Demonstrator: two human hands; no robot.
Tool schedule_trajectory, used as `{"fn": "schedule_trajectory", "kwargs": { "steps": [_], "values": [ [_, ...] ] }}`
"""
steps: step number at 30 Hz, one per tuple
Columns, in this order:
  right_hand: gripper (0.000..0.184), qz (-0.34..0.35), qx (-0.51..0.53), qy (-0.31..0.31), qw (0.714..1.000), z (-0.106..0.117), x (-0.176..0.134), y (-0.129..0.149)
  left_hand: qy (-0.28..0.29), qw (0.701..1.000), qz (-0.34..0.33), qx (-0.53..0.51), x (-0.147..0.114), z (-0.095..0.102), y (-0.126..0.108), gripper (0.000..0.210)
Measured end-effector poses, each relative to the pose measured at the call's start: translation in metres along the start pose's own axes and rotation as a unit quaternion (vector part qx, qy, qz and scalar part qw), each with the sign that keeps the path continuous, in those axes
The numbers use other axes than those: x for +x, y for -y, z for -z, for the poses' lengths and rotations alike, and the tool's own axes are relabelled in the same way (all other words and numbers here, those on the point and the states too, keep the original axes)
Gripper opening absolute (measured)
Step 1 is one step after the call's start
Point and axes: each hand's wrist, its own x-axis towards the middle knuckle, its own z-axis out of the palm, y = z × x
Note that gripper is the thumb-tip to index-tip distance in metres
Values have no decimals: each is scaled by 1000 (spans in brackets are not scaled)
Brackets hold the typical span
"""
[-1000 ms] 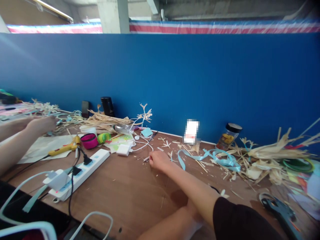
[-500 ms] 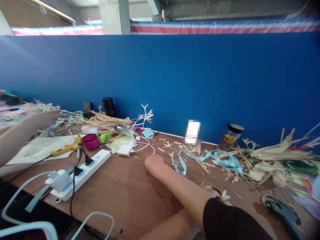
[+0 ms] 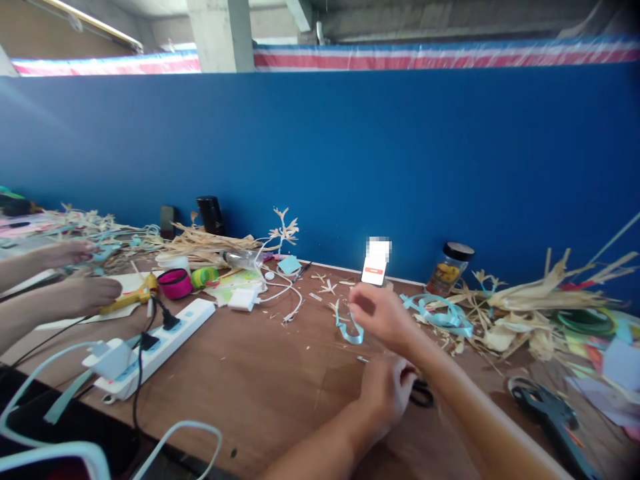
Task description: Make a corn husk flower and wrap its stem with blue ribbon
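Observation:
My right hand is above the table in front of a lit phone, its fingers curled in a pinch. A light-blue ribbon lies just left of and below it. Nearer to me, my left hand is closed in a loose fist; what it holds, if anything, is hidden. A black loop, like a scissors handle, shows at its right side. A small metal tip pokes out beyond its left side. Small husk pieces are scattered behind the hands.
A white power strip with cables stands left. Another person's hands are beside a yellow glue gun. Dried husks, a lidded jar and a dark-handled tool are on the right. A blue partition closes the back.
My right hand has moved right, from bare table towards the phone and ribbon. My left hand, mostly covered before, now shows. The husk flower beside it is out of sight. The other person's hands have shifted.

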Motion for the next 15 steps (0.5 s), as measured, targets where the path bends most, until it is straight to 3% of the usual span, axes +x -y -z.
{"fn": "schedule_trajectory", "kwargs": {
  "steps": [4,7,9,12,15],
  "values": [
    [8,-83,122,-136,980,22,-40,-31,-50,998,-22,18,10,6,-2,14],
    [18,-159,227,-217,936,14,-60,-61,-80,995,7,-57,17,9,-3,10],
    [29,-190,286,-234,910,5,-68,-79,-83,987,37,-130,22,13,-3,9],
    [32,-227,296,-261,890,-2,-73,-97,-106,956,93,-256,28,22,-7,10],
    [27,-225,250,-300,893,-2,-76,-101,-140,891,147,-405,33,34,-11,14]
  ]
}}
